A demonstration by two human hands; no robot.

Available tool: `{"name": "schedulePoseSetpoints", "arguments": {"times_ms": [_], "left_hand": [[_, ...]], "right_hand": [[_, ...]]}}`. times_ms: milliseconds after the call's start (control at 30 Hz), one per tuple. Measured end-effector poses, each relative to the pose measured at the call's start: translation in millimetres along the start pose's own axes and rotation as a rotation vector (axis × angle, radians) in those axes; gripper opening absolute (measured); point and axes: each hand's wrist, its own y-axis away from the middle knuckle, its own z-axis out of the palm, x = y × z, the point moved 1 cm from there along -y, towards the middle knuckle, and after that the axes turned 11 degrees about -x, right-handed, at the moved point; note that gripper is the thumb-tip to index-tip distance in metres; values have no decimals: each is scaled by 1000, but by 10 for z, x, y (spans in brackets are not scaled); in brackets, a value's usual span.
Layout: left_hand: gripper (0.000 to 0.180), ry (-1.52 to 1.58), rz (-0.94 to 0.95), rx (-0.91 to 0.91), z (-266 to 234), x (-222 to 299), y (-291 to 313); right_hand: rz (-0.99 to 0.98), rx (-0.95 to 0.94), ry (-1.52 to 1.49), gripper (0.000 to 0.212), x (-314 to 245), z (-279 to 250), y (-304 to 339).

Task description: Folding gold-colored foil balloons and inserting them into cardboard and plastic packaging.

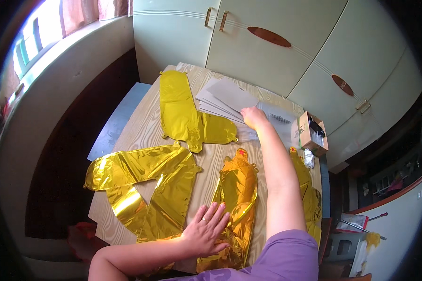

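My right hand point(254, 117) reaches to the far side of the table, its fingers closed on the edge of a stack of pale grey paper sheets point(230, 92). My left hand point(206, 230) is open, fingers spread, over a folded gold foil balloon point(239, 187) near me. Whether the palm presses on it cannot be told. Left of this hand is a flat gold foil balloon point(173, 194) with angled arms. Another flat, L-shaped gold foil balloon point(178, 110) lies beyond it, beside the sheets.
A clear plastic bag point(279, 119) lies right of the sheets, near a small open cardboard box point(314, 140) with dark and clear items. More gold foil point(309, 192) lies at the table's right edge. Pale cabinets point(267, 61) stand behind the wood-grain table point(138, 119).
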Motion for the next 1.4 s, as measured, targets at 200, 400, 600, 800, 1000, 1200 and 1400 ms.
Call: {"name": "schedulePoseSetpoints", "arguments": {"times_ms": [200,400,600,800,1000,1200,1400], "left_hand": [[94,20,6,19,-6,9,6],[93,52,30,76,60,7,15],[100,220,86,130,194,-39,0],[65,1627,134,316,-289,-67,128],[32,1820,-39,247,-496,152,352],[30,1557,-116,308,-829,108,406],[39,829,-382,299,-366,-469,249]], "right_hand": [[-25,430,402,19,-126,-21,111],[39,1064,-23,8,-178,-834,780],[11,371,-1501,21,-652,-444,2301],[-29,210,-1931,21,-1716,200,3834],[-20,292,-2205,21,-1869,225,4318],[13,379,-1923,17,-1017,93,4441],[302,86,-1395,33,-1299,288,4503]]}}
